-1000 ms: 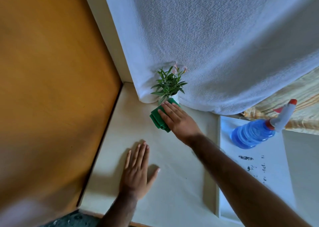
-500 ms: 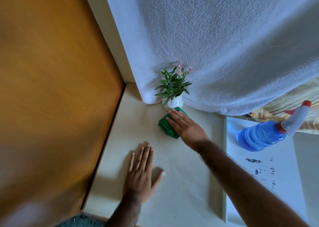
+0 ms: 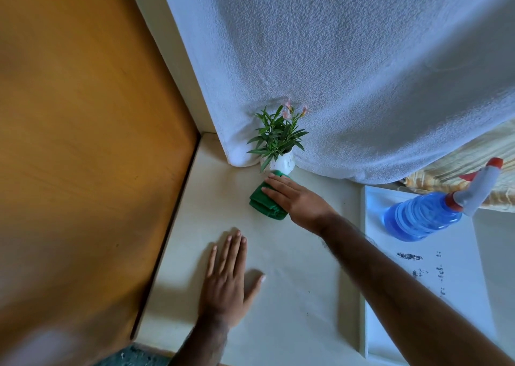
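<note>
A folded green cloth [image 3: 263, 202] lies on the cream-coloured shelf top [image 3: 292, 296], right in front of a small white pot with a green plant [image 3: 278, 142]. My right hand [image 3: 295, 198] presses flat on the cloth with straight fingers, fingertips near the pot's base. My left hand [image 3: 225, 282] rests flat on the shelf top, nearer to me, fingers straight and thumb spread, holding nothing.
A blue spray bottle [image 3: 423, 215] with a white and red trigger stands on a white raised ledge [image 3: 418, 296] at the right. A white textured fabric [image 3: 348, 73] hangs behind the plant. An orange-brown wooden panel [image 3: 83, 142] closes off the left side.
My right hand and the green cloth slid slightly back and forth in front of the pot. The left hand stays planted. The view shifted a little.
</note>
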Tool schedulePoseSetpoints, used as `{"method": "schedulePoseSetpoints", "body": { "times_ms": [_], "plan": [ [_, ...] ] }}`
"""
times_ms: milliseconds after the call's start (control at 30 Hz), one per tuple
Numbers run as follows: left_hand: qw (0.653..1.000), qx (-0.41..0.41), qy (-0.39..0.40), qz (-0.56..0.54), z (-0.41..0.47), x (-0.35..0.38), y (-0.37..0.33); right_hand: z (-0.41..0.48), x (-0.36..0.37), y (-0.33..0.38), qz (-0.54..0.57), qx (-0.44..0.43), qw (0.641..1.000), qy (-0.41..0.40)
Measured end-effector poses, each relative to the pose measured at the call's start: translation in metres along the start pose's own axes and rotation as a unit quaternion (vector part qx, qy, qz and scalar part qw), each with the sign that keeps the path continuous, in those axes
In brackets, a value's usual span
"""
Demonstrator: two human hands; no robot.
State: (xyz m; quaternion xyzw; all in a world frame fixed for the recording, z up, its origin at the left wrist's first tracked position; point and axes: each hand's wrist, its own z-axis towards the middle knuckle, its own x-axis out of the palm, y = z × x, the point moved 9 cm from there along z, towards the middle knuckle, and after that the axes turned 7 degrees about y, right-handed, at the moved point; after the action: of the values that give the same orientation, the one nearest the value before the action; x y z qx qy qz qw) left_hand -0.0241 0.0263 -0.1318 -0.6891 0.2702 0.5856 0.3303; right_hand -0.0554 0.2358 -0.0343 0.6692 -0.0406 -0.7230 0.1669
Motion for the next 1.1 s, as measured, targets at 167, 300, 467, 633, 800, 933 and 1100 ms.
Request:
{"method": "schedulePoseSetpoints", "body": {
  "times_ms": [167, 300, 467, 633, 800, 933, 1100],
  "plan": [
    [1.000, 0.000, 0.000, -0.002, 0.001, -0.001, 0.000, -0.005, -0.008, 0.004, -0.004, 0.020, 1.000, -0.010],
    [1.000, 0.000, -0.001, -0.002, 0.000, -0.002, 0.000, 0.002, -0.027, 0.001, -0.022, 0.005, 0.997, -0.070],
    [1.000, 0.003, -0.002, -0.004, 0.001, -0.002, -0.001, 0.004, -0.014, -0.002, -0.031, -0.035, 0.998, -0.042],
    [1.000, 0.006, -0.009, 0.000, 0.000, -0.003, -0.001, -0.006, 0.006, -0.008, 0.020, -0.003, 1.000, 0.017],
    [1.000, 0.004, -0.009, -0.002, 0.000, -0.003, -0.001, -0.015, 0.000, -0.012, 0.033, 0.035, 0.999, -0.008],
    [1.000, 0.003, -0.004, -0.009, 0.001, -0.002, -0.001, -0.014, -0.015, -0.015, 0.013, 0.034, 0.997, -0.068],
    [1.000, 0.000, 0.005, -0.009, 0.001, 0.001, 0.001, -0.007, -0.010, -0.025, 0.018, 0.041, 0.998, -0.055]
  ]
}}
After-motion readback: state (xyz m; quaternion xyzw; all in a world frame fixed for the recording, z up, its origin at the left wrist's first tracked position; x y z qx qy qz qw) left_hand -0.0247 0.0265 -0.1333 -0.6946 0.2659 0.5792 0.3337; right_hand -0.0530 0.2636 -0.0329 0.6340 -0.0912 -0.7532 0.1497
